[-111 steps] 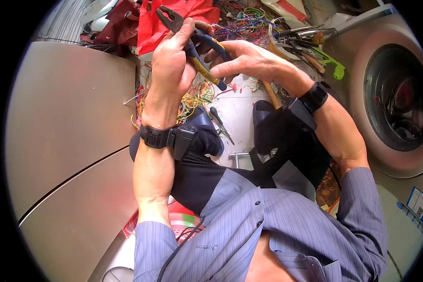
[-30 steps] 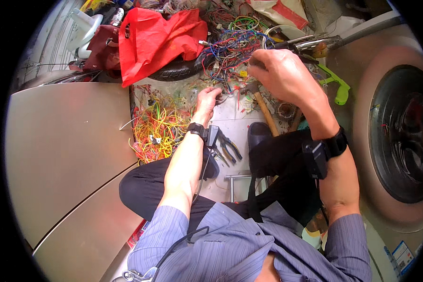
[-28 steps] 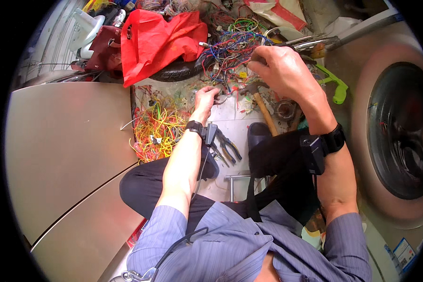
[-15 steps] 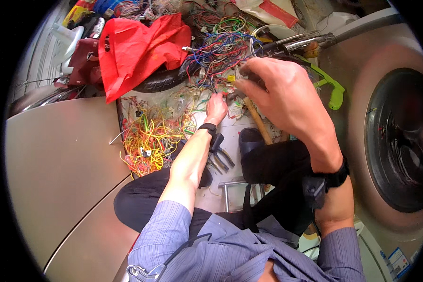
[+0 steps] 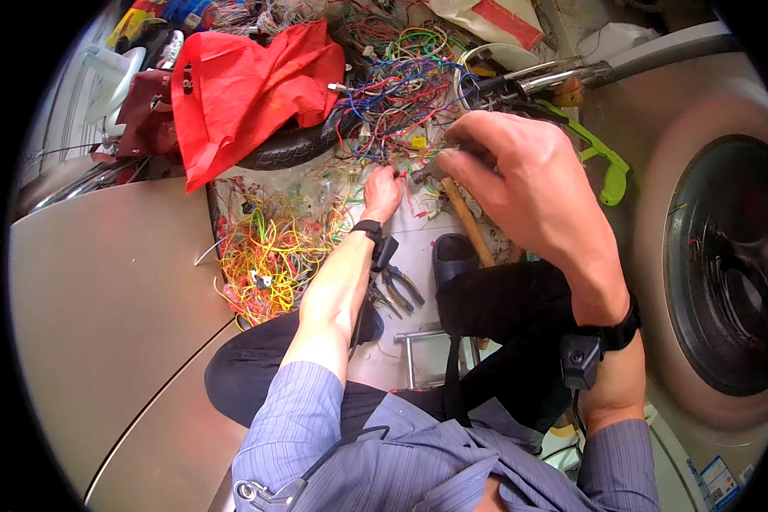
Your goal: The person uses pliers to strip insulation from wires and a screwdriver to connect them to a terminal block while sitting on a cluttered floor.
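Where my left hand [image 5: 382,194] seemingly picks: electrical wires [image 5: 398,96] ahead, grip unclear
Right hand [image 5: 533,183]: curled, contents unclear
Wires: likely need pinching next

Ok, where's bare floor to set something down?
Pale tile shows bare ahead of the pliers, bordered by the left hand, wooden handle and right slipper. Crowded: the mostly yellow wire pile leftward and tangled blue and red wires beyond the left hand.

The pale floor [image 5: 416,253] carries tangled, mostly yellow wires [image 5: 275,254], pliers [image 5: 411,287] and a wooden-handled hammer [image 5: 468,222].
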Demonstrator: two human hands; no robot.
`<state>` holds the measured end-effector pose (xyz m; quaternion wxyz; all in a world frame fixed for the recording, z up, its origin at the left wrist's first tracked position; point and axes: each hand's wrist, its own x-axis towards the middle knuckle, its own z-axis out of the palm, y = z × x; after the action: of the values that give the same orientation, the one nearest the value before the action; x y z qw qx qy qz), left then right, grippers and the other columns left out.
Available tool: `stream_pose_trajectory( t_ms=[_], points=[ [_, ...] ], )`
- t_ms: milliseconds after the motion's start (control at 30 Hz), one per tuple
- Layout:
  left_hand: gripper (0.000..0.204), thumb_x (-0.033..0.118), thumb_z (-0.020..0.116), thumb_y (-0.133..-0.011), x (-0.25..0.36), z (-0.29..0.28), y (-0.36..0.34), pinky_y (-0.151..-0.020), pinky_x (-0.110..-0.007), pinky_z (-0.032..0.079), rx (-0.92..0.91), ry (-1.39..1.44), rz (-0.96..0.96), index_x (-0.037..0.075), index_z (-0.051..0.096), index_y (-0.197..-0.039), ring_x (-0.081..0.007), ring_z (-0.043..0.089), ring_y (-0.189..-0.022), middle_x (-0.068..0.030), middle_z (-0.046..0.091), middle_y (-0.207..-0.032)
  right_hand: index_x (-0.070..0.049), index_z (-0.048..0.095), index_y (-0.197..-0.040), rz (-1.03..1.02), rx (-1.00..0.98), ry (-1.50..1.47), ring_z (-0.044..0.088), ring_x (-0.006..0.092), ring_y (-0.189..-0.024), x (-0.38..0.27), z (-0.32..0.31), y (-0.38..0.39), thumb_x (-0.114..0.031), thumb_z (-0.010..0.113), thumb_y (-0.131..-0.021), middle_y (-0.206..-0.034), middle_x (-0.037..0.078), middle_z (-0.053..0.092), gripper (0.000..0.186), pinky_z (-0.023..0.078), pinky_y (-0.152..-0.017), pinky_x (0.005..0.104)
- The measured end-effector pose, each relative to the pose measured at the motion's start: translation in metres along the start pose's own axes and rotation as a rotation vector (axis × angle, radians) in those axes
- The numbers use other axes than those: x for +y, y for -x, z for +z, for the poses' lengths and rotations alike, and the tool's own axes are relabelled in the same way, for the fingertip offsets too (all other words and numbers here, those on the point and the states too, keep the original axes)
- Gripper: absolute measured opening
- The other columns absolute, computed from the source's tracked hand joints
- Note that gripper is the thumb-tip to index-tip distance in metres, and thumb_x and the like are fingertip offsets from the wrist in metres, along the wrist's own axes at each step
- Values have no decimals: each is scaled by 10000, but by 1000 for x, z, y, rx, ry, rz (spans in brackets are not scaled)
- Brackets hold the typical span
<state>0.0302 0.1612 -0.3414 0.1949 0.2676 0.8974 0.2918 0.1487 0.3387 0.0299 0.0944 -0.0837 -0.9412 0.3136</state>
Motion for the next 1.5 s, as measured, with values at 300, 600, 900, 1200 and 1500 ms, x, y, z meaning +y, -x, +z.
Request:
stream_pose_trajectory(
  t_ms=[300, 600, 900, 1200, 1500],
  points=[
    [124, 129, 706, -896, 124, -158, 17, -592, -271, 496, -125, 737, -115, 19, 722, -952, -101, 629, -667, -34, 708, -788, 8, 668, -915, -12, -38, 102, 646, 427, -858, 9, 21, -3, -257, 663, -884, -860, 236, 662, 267, 515, -755, 484],
    [122, 121, 693, -944, 206, -306, 87, -581, -243, 515, -135, 1118, 96, 29, 706, -1022, -123, 667, -679, -53, 720, -858, 41, 657, -1106, 16, -261, -885, 623, 151, -830, -57, 16, -15, -214, 611, -957, -896, 116, 684, 299, 509, -757, 333],
    [97, 118, 697, -929, 209, -325, 103, -578, -252, 488, 74, 763, 131, 28, 715, -961, -93, 635, -661, -41, 709, -801, 5, 608, -930, -134, 1, -290, 646, 430, -813, -66, 32, -14, -189, 609, -939, -821, 246, 641, 194, 503, -682, 470],
    [94, 76, 686, -892, 202, -347, 104, -665, -272, 507, 416, 41, 415, -18, 698, -892, -81, 632, -745, -40, 698, -795, 2, 659, -926, -4, -246, -444, 604, 156, -661, -61, 33, -34, -253, 606, -984, -730, 84, 633, 267, 482, -629, 340],
    [76, 101, 699, -915, 194, -356, 109, -615, -222, 460, 89, 715, 117, 26, 699, -930, -50, 580, -684, 17, 669, -784, 18, 683, -922, 113, -234, -663, 638, 168, -619, -66, 47, -32, -248, 655, -945, -719, 106, 657, 268, 495, -588, 340]
  ],
)
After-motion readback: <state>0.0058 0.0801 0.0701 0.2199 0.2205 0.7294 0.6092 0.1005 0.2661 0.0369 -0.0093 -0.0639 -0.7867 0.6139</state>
